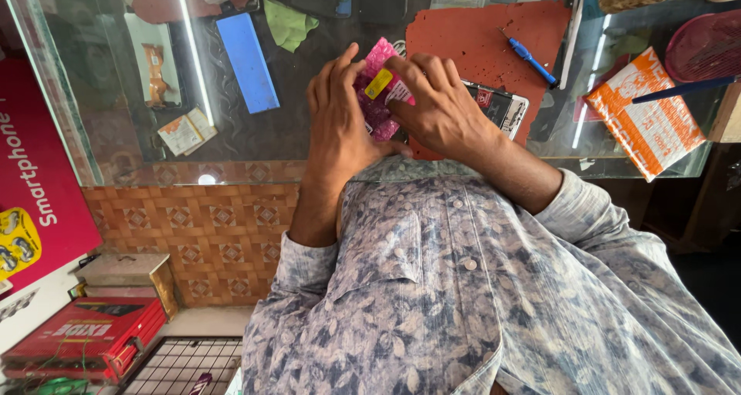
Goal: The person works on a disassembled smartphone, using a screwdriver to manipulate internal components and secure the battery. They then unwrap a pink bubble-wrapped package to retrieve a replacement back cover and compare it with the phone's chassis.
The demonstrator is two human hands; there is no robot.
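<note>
Head view: over a glass counter (pixel 231 144), the left hand (pixel 337 121) and right hand (pixel 440 105) both clasp a pink pouch (pixel 376 105) between them, fingers closed on it. A phone (pixel 502 108) lies on a red mat (pixel 478 44) beside a blue screwdriver (pixel 532 60).

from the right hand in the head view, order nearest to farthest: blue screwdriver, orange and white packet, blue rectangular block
1. Blue screwdriver, on the red mat beyond the right hand.
2. Blue rectangular block, across on the left-hand side.
3. Orange and white packet, at the counter's far right edge.
</note>
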